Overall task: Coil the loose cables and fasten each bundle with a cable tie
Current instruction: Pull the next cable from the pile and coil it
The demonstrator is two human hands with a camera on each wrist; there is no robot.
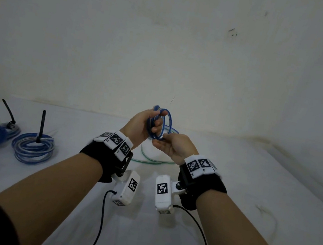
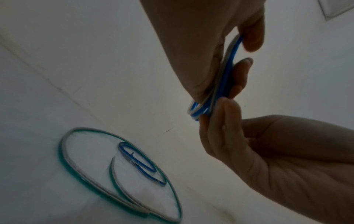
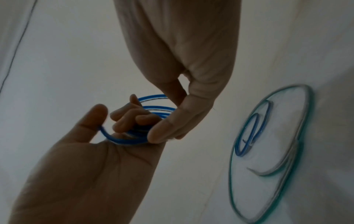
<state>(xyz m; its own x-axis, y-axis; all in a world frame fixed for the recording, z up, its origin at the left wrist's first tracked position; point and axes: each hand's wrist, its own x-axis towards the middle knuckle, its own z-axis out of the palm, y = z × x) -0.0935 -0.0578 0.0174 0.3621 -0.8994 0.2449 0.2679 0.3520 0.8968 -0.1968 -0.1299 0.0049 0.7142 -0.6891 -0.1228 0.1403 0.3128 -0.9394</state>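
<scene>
A blue cable coil (image 1: 167,121) of a few loops is held upright above the table. My left hand (image 1: 159,121) grips its left side, thumb on the outside and fingers through the loops. My right hand (image 1: 160,139) pinches the bottom of the coil between thumb and fingertips. In the left wrist view the coil (image 2: 229,71) runs edge-on between my left hand (image 2: 240,60) and right hand (image 2: 210,115). In the right wrist view the coil loops (image 3: 159,108) sit between my right hand (image 3: 168,119) and left hand (image 3: 116,116). No cable tie is on this coil.
A loose green-tinted cable (image 1: 150,159) lies curved on the white table (image 1: 250,200) under my hands, with a small blue loop (image 2: 138,160) inside it. Tied blue bundles (image 1: 33,147) with upright black cable ties (image 1: 41,124) lie at the left. A wall stands close behind.
</scene>
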